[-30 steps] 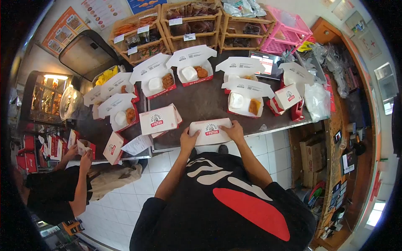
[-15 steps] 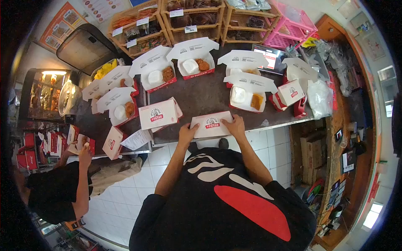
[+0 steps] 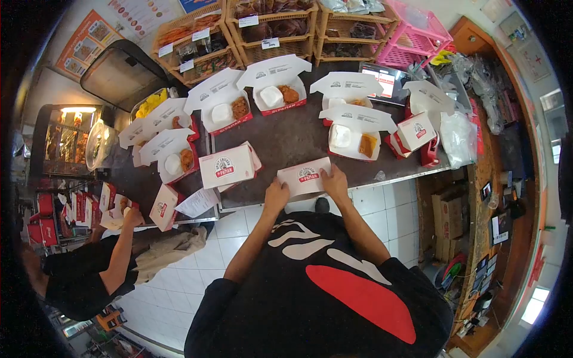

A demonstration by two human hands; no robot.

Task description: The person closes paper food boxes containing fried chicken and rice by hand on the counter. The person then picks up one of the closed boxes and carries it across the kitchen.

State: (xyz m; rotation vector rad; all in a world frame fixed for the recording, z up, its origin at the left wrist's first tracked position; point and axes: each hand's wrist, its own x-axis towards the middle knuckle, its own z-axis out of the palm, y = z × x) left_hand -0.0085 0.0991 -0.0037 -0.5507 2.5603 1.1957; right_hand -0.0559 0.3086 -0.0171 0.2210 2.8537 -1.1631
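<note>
A white-and-red takeaway chicken box (image 3: 305, 179), its lid down and printed with a logo, is at the front edge of the dark counter (image 3: 280, 140). My left hand (image 3: 277, 194) grips its left end. At the right end, my right hand (image 3: 334, 181) holds it with the thumb on top. My fingers beneath the box are mostly hidden. Left of it lie stacked closed boxes (image 3: 225, 169). Behind, an open box (image 3: 354, 132) and another open box (image 3: 224, 112) each show a white wrapped portion and fried chicken.
A co-worker's hand (image 3: 132, 216) is busy among boxes at the left. Brown tiered baskets (image 3: 271, 30) and a pink basket (image 3: 412, 36) line the back. A tablet (image 3: 385, 83) and clear plastic bags (image 3: 457, 140) stand at the right. A paper slip (image 3: 198, 203) overhangs the front edge.
The held box has tilted, its right end higher, and shifted slightly right with both my hands on it. The co-worker's hand has moved right and down.
</note>
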